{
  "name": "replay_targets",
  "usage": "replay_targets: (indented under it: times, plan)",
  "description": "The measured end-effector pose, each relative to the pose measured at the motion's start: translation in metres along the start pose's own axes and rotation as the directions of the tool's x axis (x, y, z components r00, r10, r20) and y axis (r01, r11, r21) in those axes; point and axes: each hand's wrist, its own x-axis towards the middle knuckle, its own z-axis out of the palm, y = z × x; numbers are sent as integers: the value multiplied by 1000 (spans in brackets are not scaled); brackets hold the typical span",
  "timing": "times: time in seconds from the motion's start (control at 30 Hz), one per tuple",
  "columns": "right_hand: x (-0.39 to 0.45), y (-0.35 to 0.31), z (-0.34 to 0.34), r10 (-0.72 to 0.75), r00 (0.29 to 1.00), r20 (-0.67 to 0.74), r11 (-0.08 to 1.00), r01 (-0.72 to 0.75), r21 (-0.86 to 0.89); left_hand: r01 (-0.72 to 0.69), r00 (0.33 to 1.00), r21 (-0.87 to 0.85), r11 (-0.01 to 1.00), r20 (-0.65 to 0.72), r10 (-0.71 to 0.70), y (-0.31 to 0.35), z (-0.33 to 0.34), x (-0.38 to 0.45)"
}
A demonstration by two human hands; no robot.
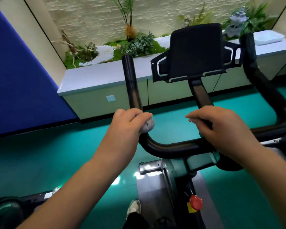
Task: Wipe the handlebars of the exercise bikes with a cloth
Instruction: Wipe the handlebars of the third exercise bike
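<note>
Head view: no legible writing on handlebar.

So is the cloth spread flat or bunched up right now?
Bunched up. The grey cloth shows as a wad pressed against the left handlebar under the left hand, only a small lump showing.

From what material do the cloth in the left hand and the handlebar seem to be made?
Cloth: seems soft knitted or terry fabric, grey, with a fuzzy matte surface. Handlebar: black tube, probably metal under a smooth rubbery or painted coating; it shows soft glossy highlights. The core is not visible.
</note>
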Motion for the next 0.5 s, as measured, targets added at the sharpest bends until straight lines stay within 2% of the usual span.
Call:
replay_targets:
  times: [0.27,0.5]
  plan:
    - [-7,11,-9,-87,996,-32,992,89,85,87,995,-28,996,-50,-88,31,3,-32]
    - [-18,24,-14,-77,994,-82,986,88,142,55,998,4,998,-41,-54,52,5,-33]
